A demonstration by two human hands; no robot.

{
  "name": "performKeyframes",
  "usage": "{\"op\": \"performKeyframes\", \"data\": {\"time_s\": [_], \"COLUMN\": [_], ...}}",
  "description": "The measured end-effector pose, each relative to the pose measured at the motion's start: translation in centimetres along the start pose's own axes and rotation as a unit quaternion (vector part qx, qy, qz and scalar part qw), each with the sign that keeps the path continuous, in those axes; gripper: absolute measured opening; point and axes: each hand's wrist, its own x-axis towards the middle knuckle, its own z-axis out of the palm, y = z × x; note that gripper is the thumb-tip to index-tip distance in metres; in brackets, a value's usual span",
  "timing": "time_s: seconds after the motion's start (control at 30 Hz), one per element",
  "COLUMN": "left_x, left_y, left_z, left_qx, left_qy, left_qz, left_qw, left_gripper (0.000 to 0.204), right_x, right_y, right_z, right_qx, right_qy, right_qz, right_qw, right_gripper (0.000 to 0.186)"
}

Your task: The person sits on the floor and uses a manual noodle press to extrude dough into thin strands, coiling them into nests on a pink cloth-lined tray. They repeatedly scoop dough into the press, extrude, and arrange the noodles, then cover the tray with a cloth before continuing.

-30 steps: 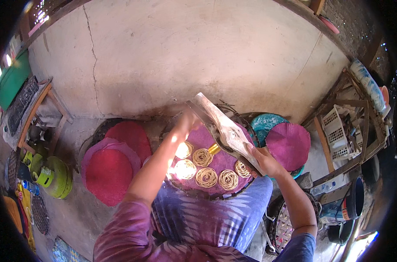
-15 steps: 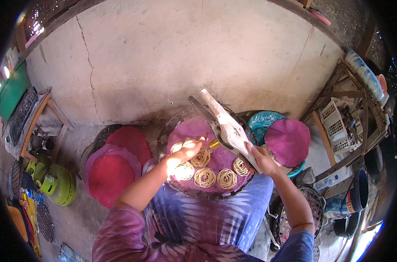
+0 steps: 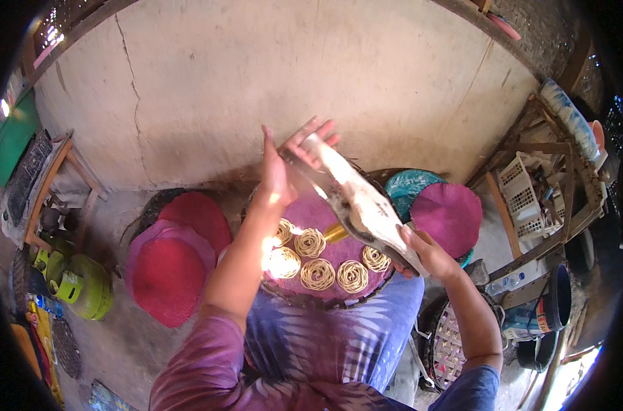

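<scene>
A two-armed wooden hand press [image 3: 366, 205], pale on top with a dark lower arm, slants over my lap. My right hand [image 3: 428, 252] is closed around its near right end. At its far left end my left hand [image 3: 278, 171] is raised with fingers spread, some of them behind the press tip; it looks slightly blurred. A yellow metal cylinder [image 3: 335, 233] sticks out below the press. Beneath it, a round dark-rimmed tray [image 3: 294, 299] lined with pink cloth [image 3: 304, 209] rests on my lap. Several coils of pale dough strands [image 3: 317, 274] lie on the cloth.
Round pink and red cloths [image 3: 171, 274] lie to the left, near a green gas cylinder [image 3: 89, 288]. On the right are a purple round cloth [image 3: 447, 219] over a teal basin [image 3: 407, 188], a wooden rack with a white basket [image 3: 520, 195], and a dark bucket [image 3: 561, 301]. A cracked wall [image 3: 291, 75] stands ahead.
My left hand has risen from beside the coils to the press's far end, its fingers spreading. The right hand keeps its hold; the press has shifted slightly down and to the right.
</scene>
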Motion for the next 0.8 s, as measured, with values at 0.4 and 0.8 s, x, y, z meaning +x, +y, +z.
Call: {"op": "performKeyframes", "data": {"time_s": [0.4,0.8], "left_x": [4.1,3.8], "left_y": [-6.1,-4.1], "left_z": [-3.7,-0.9], "left_qx": [-0.26,-0.215], "left_qy": [0.037,0.031], "left_qz": [-0.013,-0.001], "left_qw": [0.965,0.976], "left_gripper": [0.056,0.052], "right_x": [3.2,1.8], "right_y": [-0.9,-2.2], "right_z": [-0.2,0.7], "right_qx": [-0.147,-0.135], "right_qy": [0.042,0.078], "right_qz": [0.081,0.095], "right_qw": [0.985,0.983], "right_gripper": [0.077,0.07]}}
